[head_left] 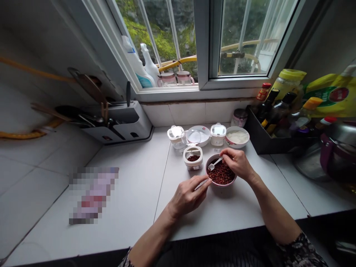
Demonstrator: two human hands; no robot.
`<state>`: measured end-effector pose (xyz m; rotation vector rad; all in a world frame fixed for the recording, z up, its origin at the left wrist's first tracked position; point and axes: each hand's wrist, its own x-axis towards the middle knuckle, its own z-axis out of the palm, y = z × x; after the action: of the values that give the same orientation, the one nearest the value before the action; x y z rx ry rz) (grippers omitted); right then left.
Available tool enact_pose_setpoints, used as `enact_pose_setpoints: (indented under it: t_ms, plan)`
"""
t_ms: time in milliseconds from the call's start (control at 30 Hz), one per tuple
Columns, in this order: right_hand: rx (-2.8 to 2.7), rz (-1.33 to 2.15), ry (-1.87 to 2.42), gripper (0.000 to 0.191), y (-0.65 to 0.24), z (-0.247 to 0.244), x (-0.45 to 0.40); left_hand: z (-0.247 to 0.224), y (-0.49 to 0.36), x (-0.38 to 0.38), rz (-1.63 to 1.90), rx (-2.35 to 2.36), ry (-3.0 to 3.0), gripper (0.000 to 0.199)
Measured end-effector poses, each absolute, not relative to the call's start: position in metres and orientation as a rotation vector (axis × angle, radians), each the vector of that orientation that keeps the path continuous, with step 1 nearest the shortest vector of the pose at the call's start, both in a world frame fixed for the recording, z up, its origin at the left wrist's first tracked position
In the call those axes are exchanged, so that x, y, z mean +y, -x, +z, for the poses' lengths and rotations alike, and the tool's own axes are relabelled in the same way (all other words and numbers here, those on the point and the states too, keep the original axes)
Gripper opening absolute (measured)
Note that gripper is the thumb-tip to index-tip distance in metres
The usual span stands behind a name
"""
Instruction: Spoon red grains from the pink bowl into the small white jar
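A bowl (221,185) filled with dark red grains, which look like Sichuan peppercorns (222,173), stands on the white counter. My right hand (236,163) pinches the handle of a small white spoon (211,167), whose scoop is over the grains at the bowl's left side. With its fingertips, my left hand (191,194) holds the near left rim of the bowl. Just left of the bowl is a clear spice jar (193,166) with a white top, its lid raised, and some of the same dark grains show inside.
Behind stand two more lidded jars (175,137) (218,134), a white dish (201,136) and a bowl of white granules (237,137). A utensil rack (122,122) is at left. To the right are a dark bottle box (274,142) and a pot (338,148). A blurred packet (96,196) lies left.
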<state>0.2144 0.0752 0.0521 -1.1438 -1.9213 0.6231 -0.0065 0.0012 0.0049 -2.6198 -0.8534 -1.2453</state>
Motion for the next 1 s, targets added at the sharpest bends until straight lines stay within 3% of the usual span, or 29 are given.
enact_pose_setpoints:
  t_ms: [367, 1000]
  plan:
    - [-1.743, 0.867, 1.195, 0.016, -0.2175, 0.0593, 0.0751, 0.0048, 0.0061, 0.0010, -1.250, -0.848, 2.605, 0.029]
    - [-1.905, 0.572, 1.189, 0.020, -0.2194, 0.0576, 0.0755, 0.0047, 0.0066, 0.0011, -1.250, -0.854, 2.618, 0.031]
